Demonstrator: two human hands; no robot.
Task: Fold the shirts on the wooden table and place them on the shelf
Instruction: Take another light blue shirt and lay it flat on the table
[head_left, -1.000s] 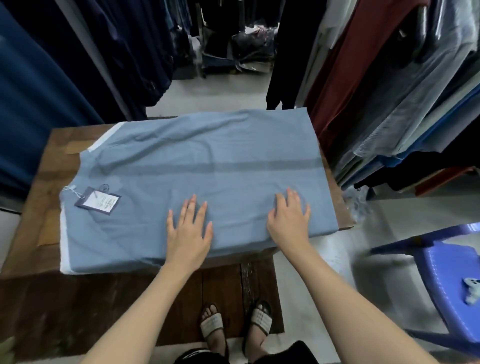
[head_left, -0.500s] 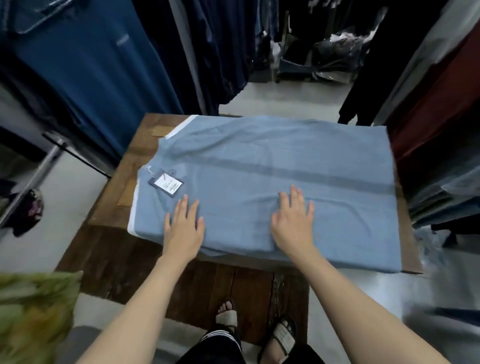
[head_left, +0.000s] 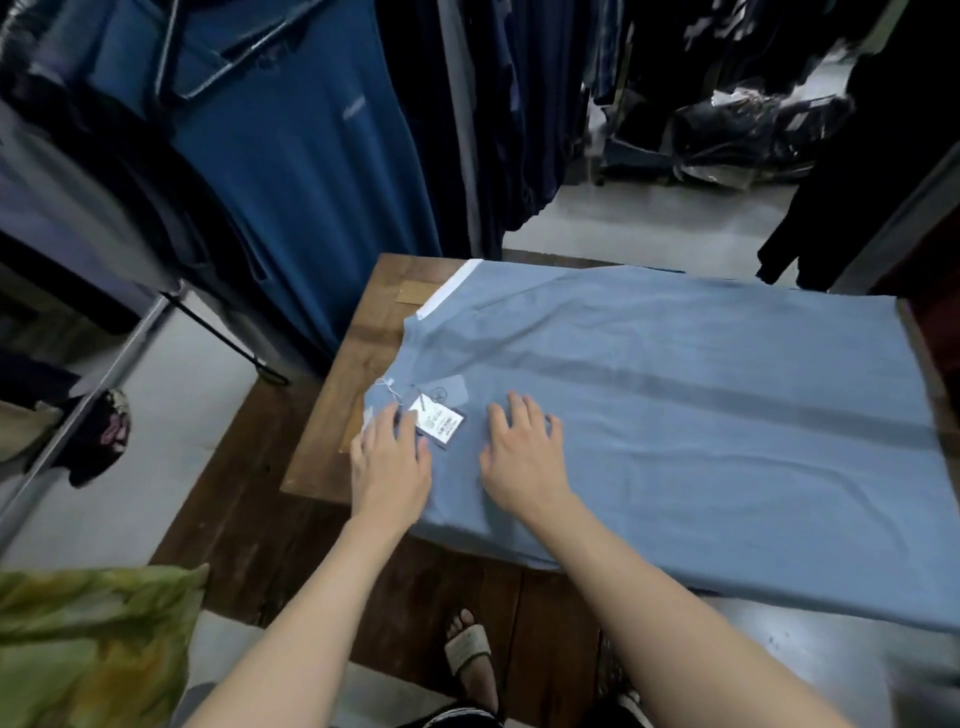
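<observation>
A light blue shirt (head_left: 701, 415) with a white collar edge lies spread flat over the wooden table (head_left: 363, 332), with a darker stripe running across it. A white price tag (head_left: 439, 423) on a string sits near its left end. My left hand (head_left: 392, 460) rests flat on the shirt's left edge, fingers straight, just left of the tag. My right hand (head_left: 524, 457) lies flat on the cloth right of the tag, fingers spread. No shelf is in view.
Blue and dark garments (head_left: 291, 156) hang on racks left of and behind the table. A metal rack leg (head_left: 98, 384) slants at the left. Green patterned fabric (head_left: 88, 644) lies at the lower left. Bagged clothes (head_left: 748, 135) sit on the floor behind.
Both hands slid left along the shirt's near side toward the tagged end. My view turned left, so the table now sits further right in the frame.
</observation>
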